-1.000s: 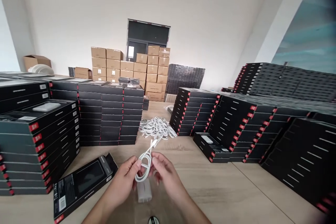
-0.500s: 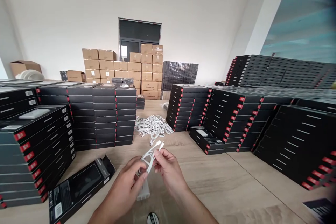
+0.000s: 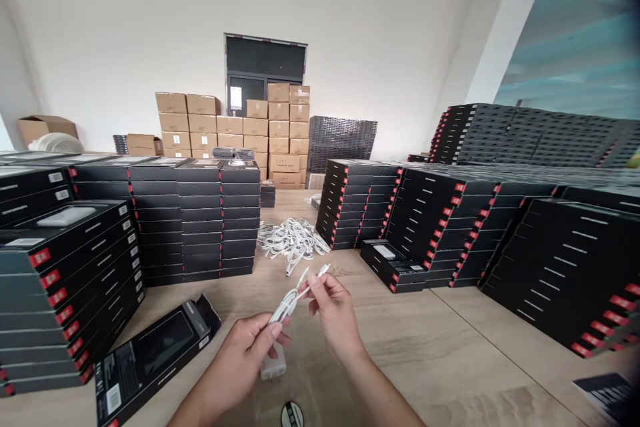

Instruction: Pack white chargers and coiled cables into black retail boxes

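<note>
My left hand (image 3: 253, 345) is closed round the bundled middle of a white charging cable (image 3: 286, 303). With thumb and fingertips, my right hand (image 3: 330, 310) pinches the same cable near one plug, and the other plug sticks up just left of it. Below my left hand a white power adapter (image 3: 273, 365) with prongs lies on the table, partly hidden by the fingers. Beyond both hands lies a heap of white cables (image 3: 293, 239). An opened black box (image 3: 155, 357) lies at an angle left of my left hand.
Tall stacks of black boxes stand at left (image 3: 195, 220) and right (image 3: 435, 220). One low black box (image 3: 393, 267) at right carries a white adapter. A round label (image 3: 291, 415) lies at the near edge of the wooden table (image 3: 400, 347). Brown cartons (image 3: 255, 127) are piled behind.
My right hand has moved slightly right, drawing one plug end away from the other. My left hand's fingers have closed around the coil, and more of the adapter's prongs show.
</note>
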A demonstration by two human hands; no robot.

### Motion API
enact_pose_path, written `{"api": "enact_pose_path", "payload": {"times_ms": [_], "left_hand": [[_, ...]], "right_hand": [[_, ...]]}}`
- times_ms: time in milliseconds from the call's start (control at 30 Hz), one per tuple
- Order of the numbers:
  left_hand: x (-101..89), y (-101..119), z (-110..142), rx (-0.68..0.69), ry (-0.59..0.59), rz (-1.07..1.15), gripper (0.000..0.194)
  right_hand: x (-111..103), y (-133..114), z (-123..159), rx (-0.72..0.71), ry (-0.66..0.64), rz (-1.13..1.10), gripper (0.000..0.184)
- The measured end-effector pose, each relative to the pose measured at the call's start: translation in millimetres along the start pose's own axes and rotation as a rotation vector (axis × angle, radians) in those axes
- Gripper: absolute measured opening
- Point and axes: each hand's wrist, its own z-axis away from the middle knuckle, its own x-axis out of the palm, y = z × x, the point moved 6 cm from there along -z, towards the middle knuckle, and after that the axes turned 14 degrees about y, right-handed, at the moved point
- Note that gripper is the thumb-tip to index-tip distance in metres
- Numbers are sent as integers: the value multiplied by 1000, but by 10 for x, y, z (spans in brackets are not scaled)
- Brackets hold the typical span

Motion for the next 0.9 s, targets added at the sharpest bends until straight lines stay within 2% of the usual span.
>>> {"api": "enact_pose_path", "payload": {"times_ms": [200, 400, 667, 900], "left_hand": [[82, -55, 9, -266, -82, 519, 43], [78, -45, 34, -366, -73, 741, 34], [82, -27, 50, -299, -120, 697, 35], [11, -42, -35, -152, -9, 401, 31]], "right_hand": [[-4, -13, -12, 15, -27, 9, 39], [65, -27, 35, 20, -128, -3, 35], [139, -88, 116, 25, -202, -36, 31], [119, -76, 113, 89, -201, -129, 26]]}}
